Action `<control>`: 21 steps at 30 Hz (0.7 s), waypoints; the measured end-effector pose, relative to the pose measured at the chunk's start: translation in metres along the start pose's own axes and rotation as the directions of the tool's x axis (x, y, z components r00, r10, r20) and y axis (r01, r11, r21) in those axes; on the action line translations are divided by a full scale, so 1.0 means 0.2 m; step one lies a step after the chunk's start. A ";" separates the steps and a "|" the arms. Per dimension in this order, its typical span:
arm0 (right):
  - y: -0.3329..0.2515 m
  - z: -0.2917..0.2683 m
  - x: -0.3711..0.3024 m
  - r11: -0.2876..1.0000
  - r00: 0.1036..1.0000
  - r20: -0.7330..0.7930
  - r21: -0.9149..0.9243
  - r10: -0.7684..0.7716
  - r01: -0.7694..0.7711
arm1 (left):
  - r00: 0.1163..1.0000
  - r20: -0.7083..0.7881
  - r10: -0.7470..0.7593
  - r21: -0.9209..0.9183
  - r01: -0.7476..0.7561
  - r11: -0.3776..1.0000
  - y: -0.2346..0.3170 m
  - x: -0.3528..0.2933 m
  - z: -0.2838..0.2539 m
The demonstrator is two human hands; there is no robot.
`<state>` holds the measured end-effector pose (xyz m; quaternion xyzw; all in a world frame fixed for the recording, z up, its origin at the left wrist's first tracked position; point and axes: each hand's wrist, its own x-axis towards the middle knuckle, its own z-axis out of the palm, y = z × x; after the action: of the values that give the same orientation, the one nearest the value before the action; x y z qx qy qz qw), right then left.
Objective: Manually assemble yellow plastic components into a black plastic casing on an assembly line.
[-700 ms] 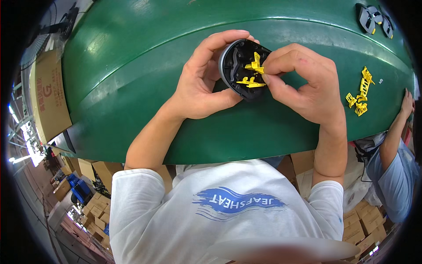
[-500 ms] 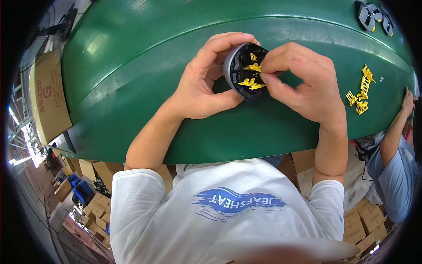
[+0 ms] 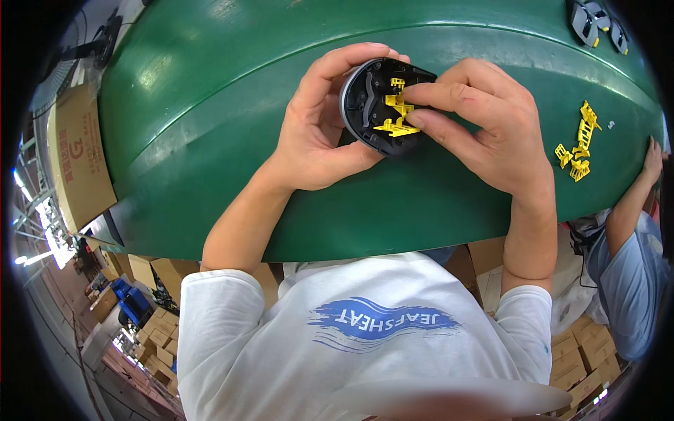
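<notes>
My left hand (image 3: pixel 316 123) is wrapped around a rounded plastic shell (image 3: pixel 363 105), grey on the outer rim and black inside, its hollow side facing up and to the right. Several bright yellow plastic parts (image 3: pixel 399 128) sit in the shell. At its right edge, the index finger and thumb of my right hand (image 3: pixel 484 116) close on a yellow plastic part (image 3: pixel 399 104) in the middle of the cavity. The fingertips cover some of that part's right end.
Loose yellow plastic parts (image 3: pixel 581 144) lie on the green table (image 3: pixel 337 217) at right. Dark grey shells (image 3: pixel 588 24) rest at the far right. Another person's hand (image 3: pixel 653 163) touches the right table edge. A cardboard box (image 3: pixel 83 154) stands at left.
The shell has shifted slightly left and turned, showing more of its inside. My right index finger and thumb have moved slightly farther apart around the middle yellow part.
</notes>
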<state>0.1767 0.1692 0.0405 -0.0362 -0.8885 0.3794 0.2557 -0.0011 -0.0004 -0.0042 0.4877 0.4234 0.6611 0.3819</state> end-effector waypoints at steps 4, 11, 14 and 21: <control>0.01 -0.01 -0.01 0.997 0.998 0.064 -0.074 0.003 0.002 | 1.000 -0.003 0.029 -0.033 -0.029 0.999 0.00 0.00 0.00; -0.03 -0.02 -0.02 0.997 0.992 0.119 -0.065 0.051 -0.044 | 0.995 -0.024 0.093 0.015 -0.093 0.996 -0.01 -0.02 0.02; -0.03 -0.02 -0.03 0.997 0.992 0.112 -0.044 0.062 -0.057 | 0.999 -0.027 0.044 -0.040 -0.045 0.998 0.00 -0.01 0.02; 0.06 0.04 0.00 0.997 0.999 0.014 0.062 0.047 -0.048 | 0.972 -0.234 0.011 -0.017 -0.016 1.000 0.07 -0.01 -0.03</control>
<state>0.1707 0.1733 0.0277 -0.0468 -0.8768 0.4129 0.2420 -0.0073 -0.0086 0.0068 0.4057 0.4559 0.7204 0.3295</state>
